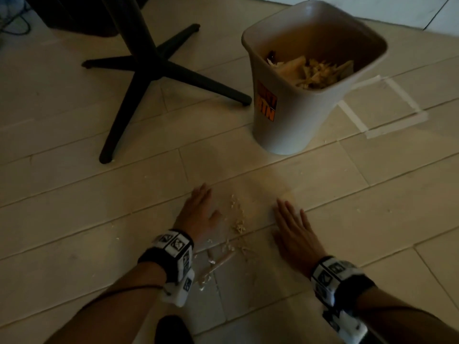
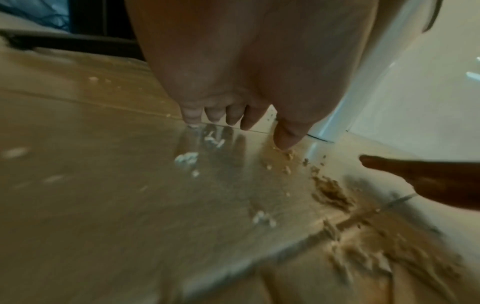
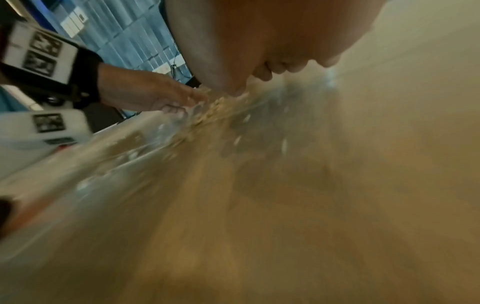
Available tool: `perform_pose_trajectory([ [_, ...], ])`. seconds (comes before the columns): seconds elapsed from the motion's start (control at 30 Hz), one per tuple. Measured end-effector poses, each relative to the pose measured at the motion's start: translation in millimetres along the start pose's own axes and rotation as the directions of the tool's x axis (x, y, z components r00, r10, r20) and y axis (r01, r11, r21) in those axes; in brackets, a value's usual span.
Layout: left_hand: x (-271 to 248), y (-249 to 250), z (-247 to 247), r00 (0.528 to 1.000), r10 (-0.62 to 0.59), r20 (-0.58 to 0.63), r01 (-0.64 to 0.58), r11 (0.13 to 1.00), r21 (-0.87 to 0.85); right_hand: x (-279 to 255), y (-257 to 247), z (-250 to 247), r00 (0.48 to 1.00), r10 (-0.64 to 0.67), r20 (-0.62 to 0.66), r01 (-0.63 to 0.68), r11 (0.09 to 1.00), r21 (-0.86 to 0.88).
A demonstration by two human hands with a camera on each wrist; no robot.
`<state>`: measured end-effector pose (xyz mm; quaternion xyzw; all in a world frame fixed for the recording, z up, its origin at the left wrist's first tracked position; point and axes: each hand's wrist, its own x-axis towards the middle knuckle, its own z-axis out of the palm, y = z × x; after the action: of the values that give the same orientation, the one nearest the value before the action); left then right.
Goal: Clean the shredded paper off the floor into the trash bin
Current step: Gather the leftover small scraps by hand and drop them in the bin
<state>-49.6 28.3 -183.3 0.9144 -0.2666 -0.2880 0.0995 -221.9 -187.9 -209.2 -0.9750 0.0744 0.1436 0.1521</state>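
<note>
A small line of shredded paper [image 1: 238,220] lies on the tiled floor between my two hands. My left hand [image 1: 198,209] lies flat with straight fingers just left of the shreds; its thumb reaches toward them. My right hand [image 1: 291,223] lies flat with straight fingers to their right, a gap away. More scraps and a rolled paper strip [image 1: 218,264] sit nearer me, by the left wrist. The grey trash bin [image 1: 300,120] with an orange label stands beyond, holding paper shreds [image 1: 315,70]. In the left wrist view the shreds [image 2: 330,191] lie right of my fingertips [image 2: 233,117].
A black star-shaped table base [image 1: 154,68] stands at the back left, one foot close to the bin. White tape marks [image 1: 387,108] lie on the floor right of the bin. Tiny paper flecks [image 1: 116,238] dot the tiles left of my left wrist.
</note>
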Motion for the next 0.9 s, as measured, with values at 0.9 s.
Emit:
perform_pose_trajectory([
  [0.9, -60.0, 29.2, 68.4, 0.987, 0.158, 0.040, -0.162, 0.973, 0.162, -2.5, -28.6, 21.4, 0.936, -0.341, 0.084, 0.344, 0.938, -0.030],
])
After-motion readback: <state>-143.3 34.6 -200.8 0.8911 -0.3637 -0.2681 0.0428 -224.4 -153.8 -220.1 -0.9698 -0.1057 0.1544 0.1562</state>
